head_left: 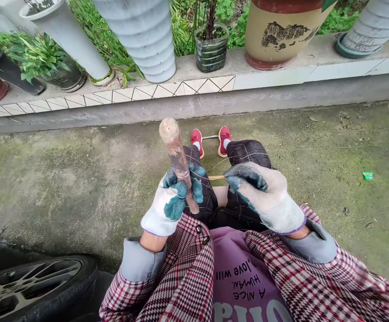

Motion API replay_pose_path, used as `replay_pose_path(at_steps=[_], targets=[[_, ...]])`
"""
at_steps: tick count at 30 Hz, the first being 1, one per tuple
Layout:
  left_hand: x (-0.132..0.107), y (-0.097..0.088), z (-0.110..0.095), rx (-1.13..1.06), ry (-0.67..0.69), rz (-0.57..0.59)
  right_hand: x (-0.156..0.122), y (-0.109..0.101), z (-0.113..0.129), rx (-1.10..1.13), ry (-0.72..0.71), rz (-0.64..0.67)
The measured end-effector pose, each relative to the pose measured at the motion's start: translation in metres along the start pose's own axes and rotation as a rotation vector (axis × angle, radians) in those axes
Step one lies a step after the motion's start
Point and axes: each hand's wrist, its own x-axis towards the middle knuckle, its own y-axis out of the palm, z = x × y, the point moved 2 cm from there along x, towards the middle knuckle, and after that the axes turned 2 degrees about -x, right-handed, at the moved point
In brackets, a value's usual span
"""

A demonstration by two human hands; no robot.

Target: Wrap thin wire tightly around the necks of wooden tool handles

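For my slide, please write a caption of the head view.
Gloved left hand grips a stick wound with thin strand; gloved right hand pinches the strand.

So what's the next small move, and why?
Probably ease the right hand gently away to tension the thin strand. It wraps around the stick, which the left hand grips, and the right hand's fingers appear to pinch it off to the side, so a light pull should snug those turns.
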Motion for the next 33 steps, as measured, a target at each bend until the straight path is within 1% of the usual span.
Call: replay_pose_path(at_steps=[4,6,8,12,14,17,20,26,33], targets=[[-0.004,0.0,0.0,0.103,0.035,0.006,-0.004,-0.002,0.0,-0.002,-0.002,0.007],[-0.006,0.0,-0.001,0.126,0.043,0.02,-0.005,-0.002,0.001,-0.029,-0.037,0.017],[-0.009,0.002,-0.003,0.128,0.021,0.044,-0.006,-0.002,0.003,-0.065,-0.092,0.028],[-0.014,0.01,-0.008,0.046,-0.013,0.058,-0.01,0.0,0.009,-0.158,-0.192,0.036],[-0.016,0.015,-0.01,-0.024,-0.016,0.049,-0.012,0.0,0.011,-0.201,-0.24,-0.007],[-0.017,0.021,-0.01,-0.134,-0.021,0.071,-0.016,0.0,0.011,-0.237,-0.314,-0.089],[-0.019,0.022,-0.007,-0.203,-0.03,0.078,-0.019,0.001,0.01,-0.252,-0.359,-0.126],[-0.019,0.017,-0.001,-0.175,-0.014,0.051,-0.018,0.002,0.009,-0.262,-0.416,-0.135],[-0.015,0.014,0.003,-0.166,-0.041,-0.008,-0.012,0.008,0.007,-0.343,-0.452,-0.094]])
